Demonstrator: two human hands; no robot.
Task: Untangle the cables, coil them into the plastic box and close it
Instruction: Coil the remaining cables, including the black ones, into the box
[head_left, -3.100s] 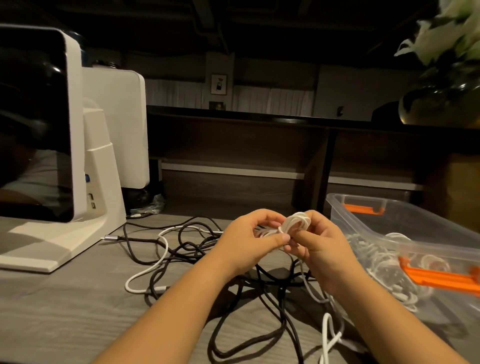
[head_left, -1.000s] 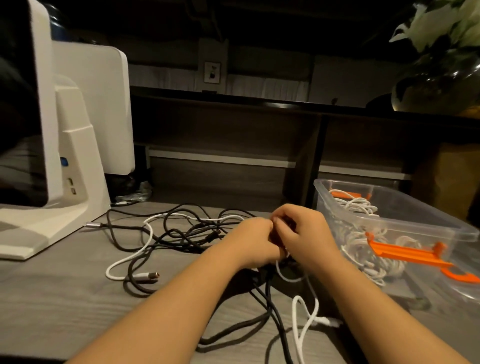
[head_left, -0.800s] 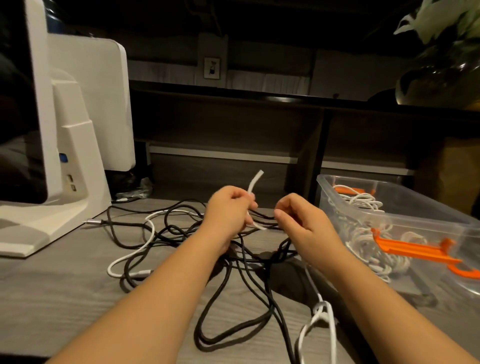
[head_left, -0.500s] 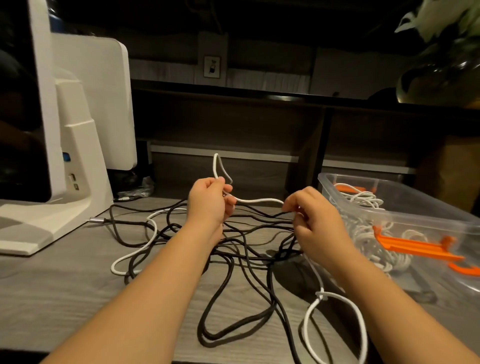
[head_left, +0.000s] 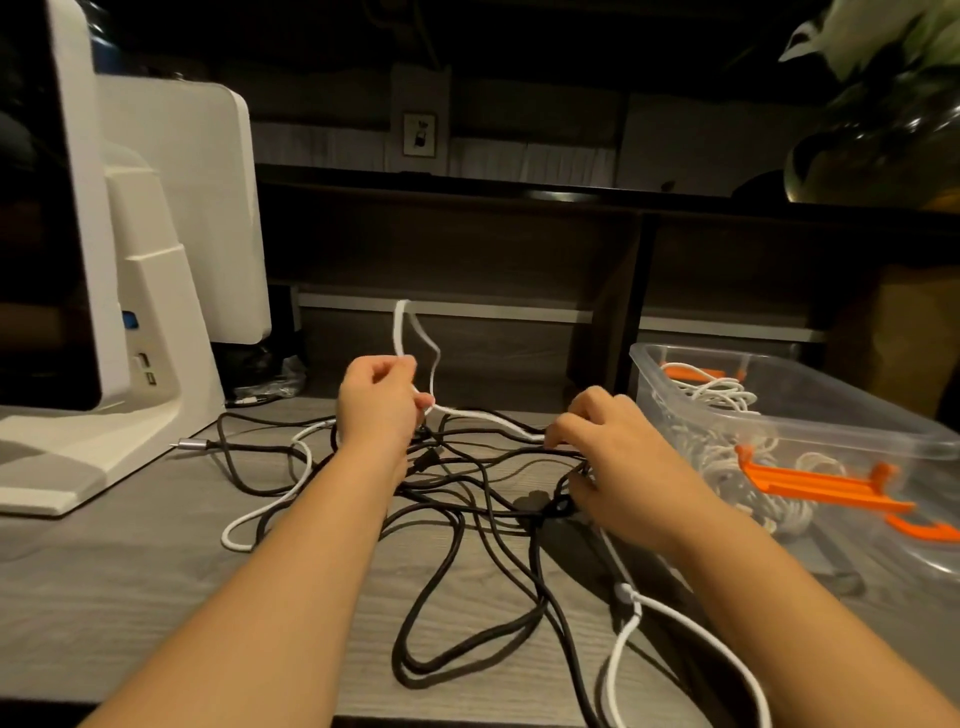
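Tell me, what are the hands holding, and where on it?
Both hold one white cable. The left hand grips it below its upright loop; the right hand pinches it farther along.

The setting appeared to be a shop or service counter, dimly lit. A white point-of-sale style terminal (head_left: 104, 291) with a dark screen and side ports stood at the left edge of a grey wood-grain bench (head_left: 130, 597). Beyond the far edge, a dark raised counter ledge with open cubbies (head_left: 519, 249) faced outward. A glass vase of white flowers (head_left: 878, 135) sat on that ledge near the right corner. A small framed notice (head_left: 419, 135) hung on the back wall.
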